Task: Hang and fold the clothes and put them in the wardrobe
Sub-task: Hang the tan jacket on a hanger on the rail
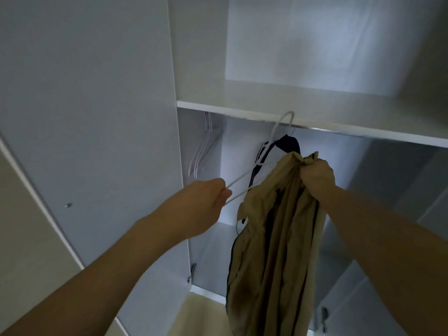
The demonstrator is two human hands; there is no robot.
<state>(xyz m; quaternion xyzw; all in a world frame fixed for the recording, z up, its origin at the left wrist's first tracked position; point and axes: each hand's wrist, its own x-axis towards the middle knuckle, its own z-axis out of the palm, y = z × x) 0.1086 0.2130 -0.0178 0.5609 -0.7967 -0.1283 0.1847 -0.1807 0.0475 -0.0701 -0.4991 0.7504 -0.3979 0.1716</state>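
Head view: left hand pinches a white hanger at the wardrobe rail; right hand grips the bunched khaki garment beside it. A dark-and-white garment already hangs; the khaki one is not yet hung, spare hangers wait

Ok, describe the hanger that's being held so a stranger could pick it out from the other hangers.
Look inside the open wardrobe, under its white shelf. The held hanger is the white wire one at the middle, its hook up by the shelf edge. Unlike the bare hangers bunched at the far left, its lower end is pinched by the left hand, beside the khaki garment.
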